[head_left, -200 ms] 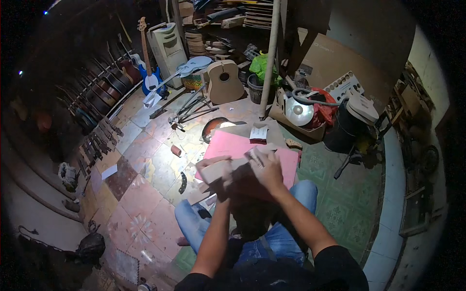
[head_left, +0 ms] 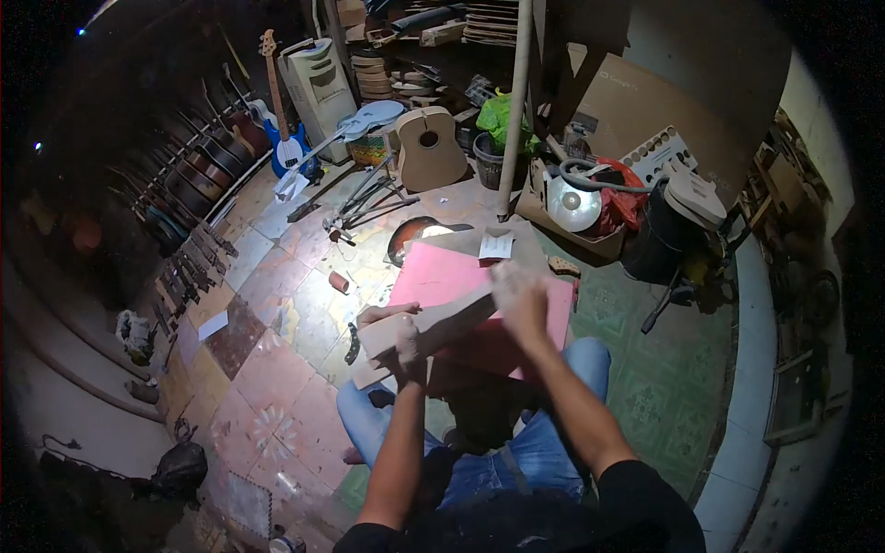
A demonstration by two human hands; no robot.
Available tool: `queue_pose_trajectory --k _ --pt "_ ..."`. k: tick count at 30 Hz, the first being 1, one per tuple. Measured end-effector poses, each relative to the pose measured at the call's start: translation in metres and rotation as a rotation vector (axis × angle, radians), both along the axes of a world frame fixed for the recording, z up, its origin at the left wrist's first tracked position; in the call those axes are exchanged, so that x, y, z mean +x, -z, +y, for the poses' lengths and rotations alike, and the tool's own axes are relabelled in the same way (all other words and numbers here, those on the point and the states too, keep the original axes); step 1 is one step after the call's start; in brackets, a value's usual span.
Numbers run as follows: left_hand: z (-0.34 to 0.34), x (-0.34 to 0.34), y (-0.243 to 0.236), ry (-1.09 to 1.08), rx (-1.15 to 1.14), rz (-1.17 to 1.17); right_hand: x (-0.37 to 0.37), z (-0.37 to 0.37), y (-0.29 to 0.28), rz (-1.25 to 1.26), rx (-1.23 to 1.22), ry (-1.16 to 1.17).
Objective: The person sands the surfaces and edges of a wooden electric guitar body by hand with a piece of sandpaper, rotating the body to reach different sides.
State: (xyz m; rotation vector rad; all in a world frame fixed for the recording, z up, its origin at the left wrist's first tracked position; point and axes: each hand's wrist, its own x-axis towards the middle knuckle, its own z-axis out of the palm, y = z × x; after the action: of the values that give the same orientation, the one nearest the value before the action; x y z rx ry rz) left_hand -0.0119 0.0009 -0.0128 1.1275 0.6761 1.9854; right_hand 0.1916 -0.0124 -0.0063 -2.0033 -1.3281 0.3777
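A long pale wooden block [head_left: 449, 320] lies slanted above my lap, over a pink board [head_left: 429, 268]. My left hand [head_left: 406, 343] is wrapped round its near left end, thumb on the near side and fingers on the far side. At the block's far right end is my right hand [head_left: 521, 297], smeared by motion. Its fingers cannot be made out, nor whether something is between them and the wood. Behind the board sits a small white-topped box [head_left: 496, 244].
A sunburst guitar body [head_left: 412, 238] lies beyond the board. On the tiles left of it are a brown cylinder [head_left: 339, 282] and a dark curved piece [head_left: 353, 343]. An upright pole [head_left: 516, 120] stands ahead, beside a cardboard box [head_left: 590, 241] of odds and ends. Guitars line the left.
My right hand has moved slightly right and toward the block's far end. The block's left end has shifted a little left and down with my left hand.
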Motion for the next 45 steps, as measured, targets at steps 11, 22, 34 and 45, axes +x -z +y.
queue_pose_trajectory --k 11,22,34,45 --pt "0.003 -0.028 0.010 -0.081 -0.089 -0.121 -0.054 -0.020 0.001 -0.386 0.491 -0.132" --pt "-0.003 -0.026 0.018 -0.078 -0.135 -0.143 -0.067 -0.001 0.029 -0.190 0.718 -0.211" --pt "-0.020 -0.012 -0.004 -0.034 -0.233 -0.167 -0.040 0.012 0.032 -0.037 0.692 -0.125" --pt "-0.030 0.005 -0.024 -0.072 -0.101 -0.091 -0.102 -0.036 -0.012 0.546 0.564 -0.363"
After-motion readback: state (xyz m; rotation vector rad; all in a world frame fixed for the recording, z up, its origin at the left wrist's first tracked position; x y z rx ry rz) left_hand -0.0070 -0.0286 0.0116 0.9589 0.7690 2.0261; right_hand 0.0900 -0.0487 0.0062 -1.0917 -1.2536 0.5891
